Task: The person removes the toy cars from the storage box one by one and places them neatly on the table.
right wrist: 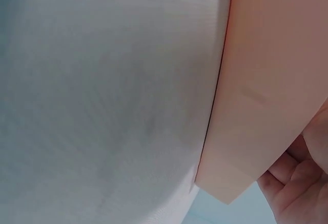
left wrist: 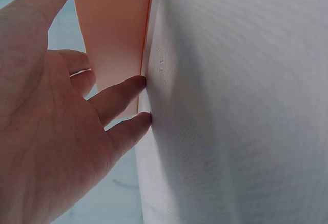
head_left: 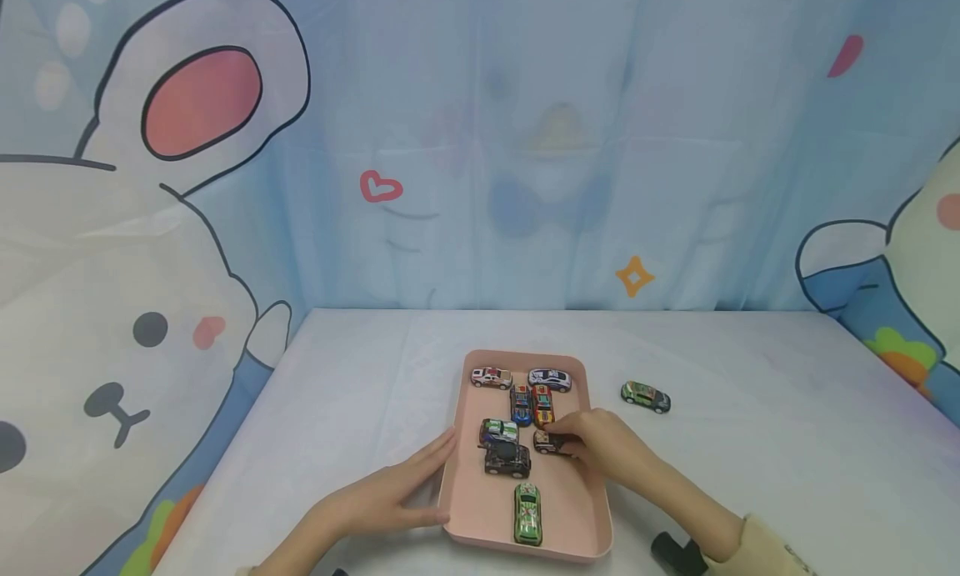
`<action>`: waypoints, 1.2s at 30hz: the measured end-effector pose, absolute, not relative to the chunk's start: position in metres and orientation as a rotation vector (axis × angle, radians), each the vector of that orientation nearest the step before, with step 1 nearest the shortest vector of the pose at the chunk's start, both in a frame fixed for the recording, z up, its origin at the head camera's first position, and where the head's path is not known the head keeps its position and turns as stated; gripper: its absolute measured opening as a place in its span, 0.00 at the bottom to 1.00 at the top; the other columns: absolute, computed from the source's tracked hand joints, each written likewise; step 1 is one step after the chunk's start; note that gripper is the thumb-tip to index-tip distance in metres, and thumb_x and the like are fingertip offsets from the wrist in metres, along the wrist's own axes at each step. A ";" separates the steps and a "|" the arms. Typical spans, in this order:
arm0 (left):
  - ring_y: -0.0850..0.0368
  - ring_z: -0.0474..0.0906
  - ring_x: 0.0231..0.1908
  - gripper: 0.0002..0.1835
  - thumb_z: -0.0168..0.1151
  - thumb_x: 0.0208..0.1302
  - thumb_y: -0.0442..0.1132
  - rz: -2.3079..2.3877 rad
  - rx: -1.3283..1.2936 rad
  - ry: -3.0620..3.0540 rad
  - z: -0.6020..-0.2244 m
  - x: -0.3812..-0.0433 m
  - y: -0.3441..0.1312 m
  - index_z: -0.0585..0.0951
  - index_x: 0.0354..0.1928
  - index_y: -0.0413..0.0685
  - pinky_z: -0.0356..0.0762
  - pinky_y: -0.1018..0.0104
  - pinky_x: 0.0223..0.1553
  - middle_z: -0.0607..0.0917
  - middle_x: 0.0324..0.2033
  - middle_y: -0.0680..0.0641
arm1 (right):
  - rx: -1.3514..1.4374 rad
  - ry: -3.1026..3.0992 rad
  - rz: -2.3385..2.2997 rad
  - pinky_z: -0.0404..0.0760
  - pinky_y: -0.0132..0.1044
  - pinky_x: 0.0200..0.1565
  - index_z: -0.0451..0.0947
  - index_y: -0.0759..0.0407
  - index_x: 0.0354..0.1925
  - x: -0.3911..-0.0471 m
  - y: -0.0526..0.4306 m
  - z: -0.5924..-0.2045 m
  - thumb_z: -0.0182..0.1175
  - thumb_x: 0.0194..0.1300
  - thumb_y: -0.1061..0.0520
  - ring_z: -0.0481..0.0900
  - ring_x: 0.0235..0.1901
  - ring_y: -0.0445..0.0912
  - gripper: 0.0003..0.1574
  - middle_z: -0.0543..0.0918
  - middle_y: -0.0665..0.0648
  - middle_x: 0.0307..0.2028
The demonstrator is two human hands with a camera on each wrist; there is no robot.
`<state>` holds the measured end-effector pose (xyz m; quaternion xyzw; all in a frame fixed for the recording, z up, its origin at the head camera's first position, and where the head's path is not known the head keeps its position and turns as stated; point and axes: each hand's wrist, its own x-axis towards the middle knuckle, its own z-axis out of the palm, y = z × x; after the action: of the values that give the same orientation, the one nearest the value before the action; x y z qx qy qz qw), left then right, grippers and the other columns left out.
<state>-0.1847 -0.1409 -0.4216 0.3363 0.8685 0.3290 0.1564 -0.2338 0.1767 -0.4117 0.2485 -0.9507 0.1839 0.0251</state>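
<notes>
A pink tray (head_left: 566, 518) lies on the white table with several toy cars in it. My right hand (head_left: 611, 447) reaches over the tray's right wall and holds a small black toy car (head_left: 546, 442) by its right end; the fingertips are partly hidden. In the right wrist view, the tray's side wall (right wrist: 261, 90) hides most of that hand (right wrist: 302, 188). With fingers spread and fairly straight, my left hand (head_left: 386, 497) touches the tray's left wall. The left wrist view shows the left hand (left wrist: 56, 121) against the outside of the tray wall (left wrist: 115, 34).
Inside the tray are a black off-road toy car (head_left: 507, 459), a green car (head_left: 528, 513), a green-and-white car (head_left: 498, 431), a blue car (head_left: 521, 404) and a red-yellow car (head_left: 543, 403). Two whitish cars (head_left: 491, 378) line the far end. Another green car (head_left: 646, 397) sits right of the tray.
</notes>
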 end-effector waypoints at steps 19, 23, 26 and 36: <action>0.51 0.49 0.68 0.47 0.56 0.60 0.61 0.923 0.962 2.505 -0.423 -0.186 -0.140 0.44 0.74 0.56 0.55 0.50 0.63 0.42 0.72 0.56 | 0.616 -2.947 0.718 0.82 0.36 0.36 0.86 0.59 0.34 -0.234 0.174 -0.413 0.71 0.45 0.69 0.83 0.36 0.47 0.14 0.85 0.55 0.33; 0.51 0.49 0.68 0.48 0.56 0.60 0.62 0.924 0.959 2.502 -0.423 -0.185 -0.140 0.45 0.74 0.56 0.55 0.51 0.63 0.42 0.72 0.56 | 0.635 -2.932 0.748 0.82 0.38 0.36 0.86 0.59 0.34 -0.235 0.176 -0.413 0.71 0.46 0.69 0.83 0.37 0.48 0.14 0.85 0.55 0.34; 0.52 0.49 0.68 0.48 0.56 0.59 0.62 0.923 0.968 2.502 -0.422 -0.185 -0.140 0.45 0.74 0.56 0.55 0.52 0.63 0.42 0.72 0.56 | 0.636 -2.923 0.782 0.82 0.38 0.37 0.85 0.60 0.35 -0.235 0.177 -0.413 0.70 0.47 0.69 0.83 0.37 0.49 0.14 0.85 0.56 0.34; 0.52 0.49 0.68 0.48 0.56 0.60 0.62 0.932 0.972 2.498 -0.421 -0.185 -0.140 0.45 0.74 0.56 0.55 0.52 0.63 0.43 0.72 0.55 | 0.688 -2.870 0.853 0.82 0.34 0.34 0.85 0.60 0.37 -0.235 0.175 -0.404 0.70 0.47 0.69 0.83 0.38 0.51 0.15 0.85 0.57 0.35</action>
<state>-0.1848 -0.1401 -0.4214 0.3385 0.8701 0.3246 0.1516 -0.2348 0.1752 -0.4037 0.2239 -0.9336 0.2775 0.0345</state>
